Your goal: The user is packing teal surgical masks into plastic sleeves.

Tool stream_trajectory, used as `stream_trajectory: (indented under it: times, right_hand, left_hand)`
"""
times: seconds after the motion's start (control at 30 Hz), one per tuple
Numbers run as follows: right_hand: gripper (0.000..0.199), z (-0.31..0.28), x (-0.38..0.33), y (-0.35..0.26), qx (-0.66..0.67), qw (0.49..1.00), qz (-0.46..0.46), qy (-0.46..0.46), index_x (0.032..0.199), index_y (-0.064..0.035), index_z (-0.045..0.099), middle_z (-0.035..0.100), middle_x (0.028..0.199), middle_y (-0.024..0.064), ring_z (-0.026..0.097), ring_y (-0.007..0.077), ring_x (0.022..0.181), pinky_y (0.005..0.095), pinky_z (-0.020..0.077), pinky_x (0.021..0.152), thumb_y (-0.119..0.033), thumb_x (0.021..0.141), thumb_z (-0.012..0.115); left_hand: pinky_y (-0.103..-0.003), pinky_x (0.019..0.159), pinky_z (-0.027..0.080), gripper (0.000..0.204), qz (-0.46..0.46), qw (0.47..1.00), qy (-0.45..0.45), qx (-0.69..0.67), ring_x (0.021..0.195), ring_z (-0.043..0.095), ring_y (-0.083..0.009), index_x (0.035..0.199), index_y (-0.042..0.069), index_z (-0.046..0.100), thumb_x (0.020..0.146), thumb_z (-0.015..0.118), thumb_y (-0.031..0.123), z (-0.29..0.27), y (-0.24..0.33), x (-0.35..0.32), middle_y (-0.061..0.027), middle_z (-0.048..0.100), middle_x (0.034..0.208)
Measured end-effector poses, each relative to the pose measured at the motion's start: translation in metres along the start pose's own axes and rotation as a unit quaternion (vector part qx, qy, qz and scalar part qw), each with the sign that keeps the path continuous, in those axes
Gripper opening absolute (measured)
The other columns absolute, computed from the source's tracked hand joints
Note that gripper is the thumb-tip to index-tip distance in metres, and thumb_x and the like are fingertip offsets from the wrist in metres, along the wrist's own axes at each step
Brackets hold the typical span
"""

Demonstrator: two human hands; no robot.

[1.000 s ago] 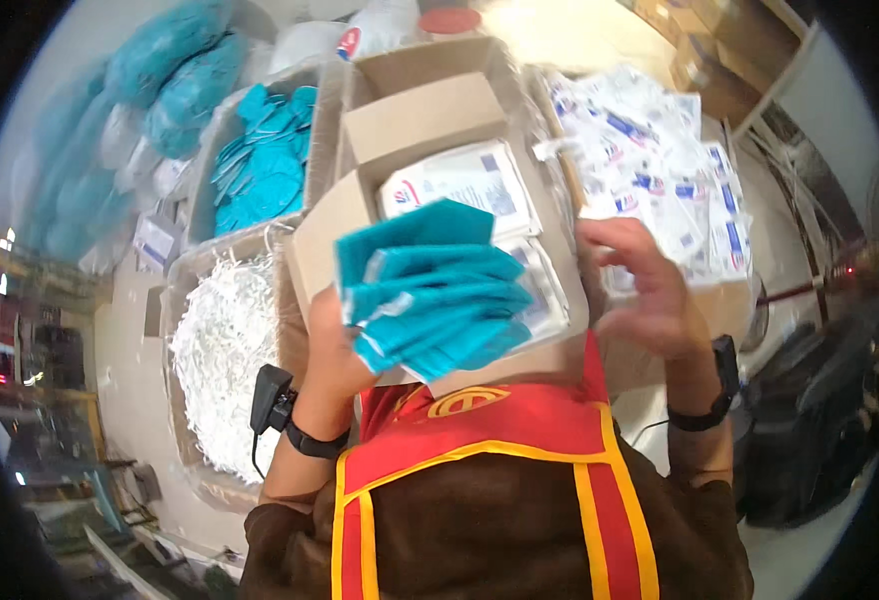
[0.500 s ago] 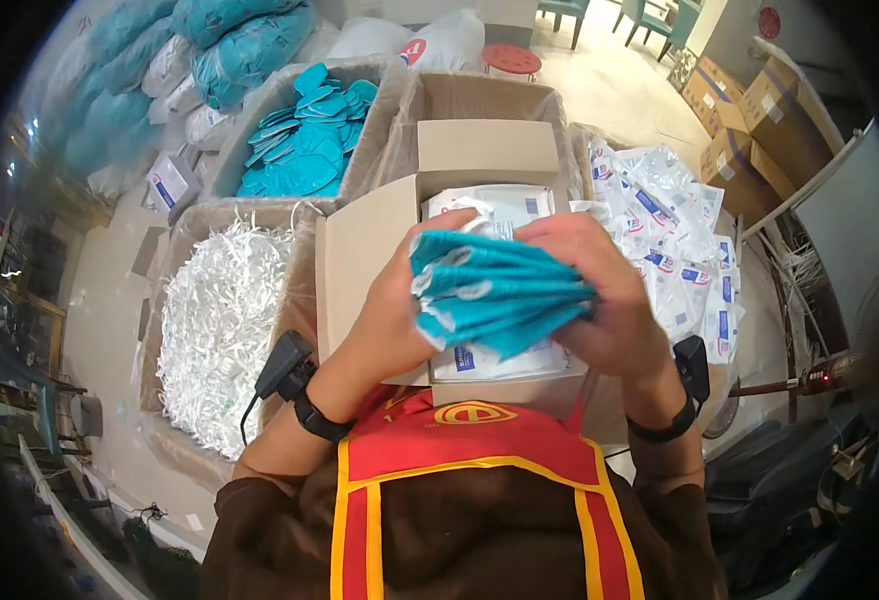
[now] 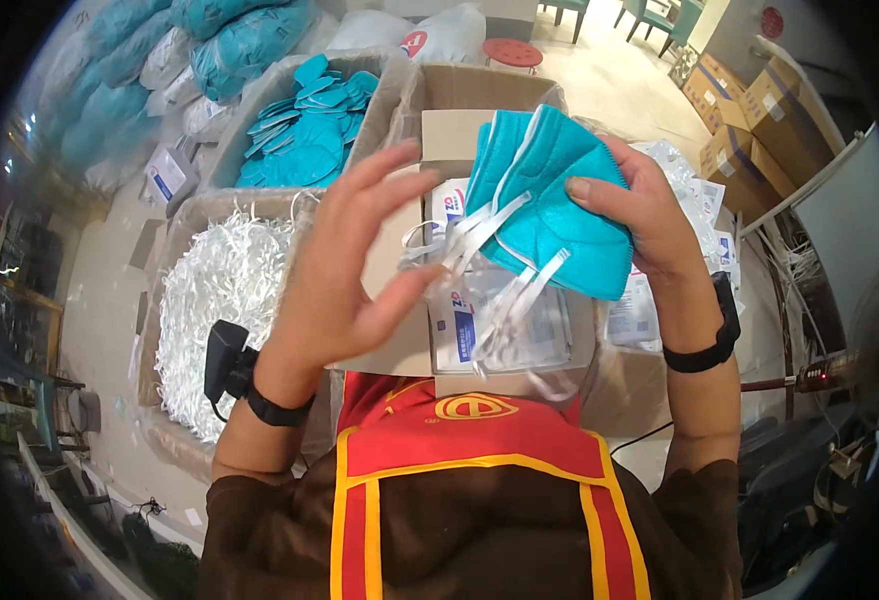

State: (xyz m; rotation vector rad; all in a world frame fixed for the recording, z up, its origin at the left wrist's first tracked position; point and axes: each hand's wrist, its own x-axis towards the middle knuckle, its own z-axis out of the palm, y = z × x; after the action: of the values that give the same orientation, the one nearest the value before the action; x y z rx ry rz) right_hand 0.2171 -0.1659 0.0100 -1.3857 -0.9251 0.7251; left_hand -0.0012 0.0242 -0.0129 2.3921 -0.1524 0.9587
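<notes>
My right hand [image 3: 650, 205] grips a stack of teal folded face masks [image 3: 560, 200], thumb on the front face and fingers behind. White ear straps [image 3: 505, 310] dangle from the stack, somewhat blurred. My left hand [image 3: 345, 265] is to the left of the masks with fingers spread, its fingertips near the straps; it holds nothing that I can see. Below both hands stands an open cardboard box [image 3: 460, 383] with flat white packets [image 3: 520, 345] inside, printed in blue.
Left is a lined carton of white straps [image 3: 222, 310]; behind it, another holds loose teal masks [image 3: 305, 140]. A pile of wrapped packets [image 3: 635, 315] lies right of the box. Bulging bags [image 3: 250, 50] fill the back left. Brown cartons [image 3: 740, 120] stand at the far right.
Both hands held the mask stack lower, over the box. The right hand has raised it up and right, turning its flat face into view; the left hand has let go and moved left.
</notes>
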Motion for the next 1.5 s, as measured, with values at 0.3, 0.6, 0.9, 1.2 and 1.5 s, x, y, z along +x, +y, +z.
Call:
stream_trajectory:
  times: [0.3, 0.6, 0.9, 1.2, 1.5]
  right_hand:
    - [0.046, 0.031, 0.003, 0.016, 0.23, 0.966, 0.094, -0.071, 0.124, 0.0052, 0.051, 0.063, 0.113, 0.0133, 0.066, 0.0186, 0.097, 0.0306, 0.0554, 0.085, -0.015, 0.086, 0.067]
    - [0.045, 0.047, -0.032, 0.07, 0.251, 0.955, 0.157, 0.01, 0.128, 0.0039, 0.049, 0.06, 0.12, 0.0155, 0.063, 0.0234, 0.105, 0.0345, 0.0545, 0.088, -0.028, 0.097, 0.054]
    - [0.021, 0.069, -0.046, 0.064, -0.177, 0.973, -0.011, -0.146, 0.095, -0.0012, 0.069, 0.065, 0.098, 0.0049, 0.057, 0.0123, 0.086, 0.0258, 0.0458, 0.077, -0.02, 0.095, 0.059]
    - [0.017, 0.067, -0.042, 0.035, 0.051, 0.987, 0.085, -0.124, 0.106, -0.0021, 0.066, 0.066, 0.081, 0.0027, 0.06, 0.0089, 0.069, 0.0249, 0.0437, 0.059, -0.012, 0.097, 0.055]
    - [0.02, 0.06, -0.042, -0.005, -0.589, 0.728, -0.279, -0.214, 0.078, -0.0088, 0.052, 0.057, 0.066, 0.006, 0.064, 0.024, 0.062, 0.0346, 0.0474, 0.05, -0.025, 0.087, 0.06]
  left_hand:
    - [-0.046, 0.113, 0.018, 0.057, 0.126, 0.965, 0.005, 0.231, 0.136, 0.037, -0.0297, 0.125, 0.022, 0.059, 0.071, 0.073, 0.009, 0.034, 0.01, 0.003, -0.0079, 0.043, 0.145]
    - [-0.043, 0.092, 0.044, 0.041, 0.156, 0.972, -0.053, 0.17, 0.099, 0.058, -0.0285, 0.101, 0.007, 0.057, 0.065, 0.075, 0.01, 0.014, -0.012, 0.015, -0.0092, 0.059, 0.101]
    - [-0.039, 0.072, 0.046, 0.039, 0.069, 0.966, -0.154, 0.198, 0.084, 0.054, -0.0302, 0.089, 0.006, 0.049, 0.061, 0.077, 0.011, 0.02, -0.015, 0.005, -0.0106, 0.052, 0.086]
    - [-0.04, 0.071, 0.046, 0.039, 0.043, 0.971, -0.184, 0.147, 0.081, 0.057, -0.0306, 0.091, 0.007, 0.051, 0.063, 0.077, 0.016, 0.038, -0.014, -0.007, -0.0105, 0.055, 0.084]
    - [-0.042, 0.064, 0.046, 0.034, 0.069, 0.948, -0.298, 0.085, 0.076, 0.057, -0.0306, 0.085, 0.01, 0.052, 0.061, 0.074, 0.02, 0.006, 0.013, -0.008, -0.0085, 0.053, 0.08]
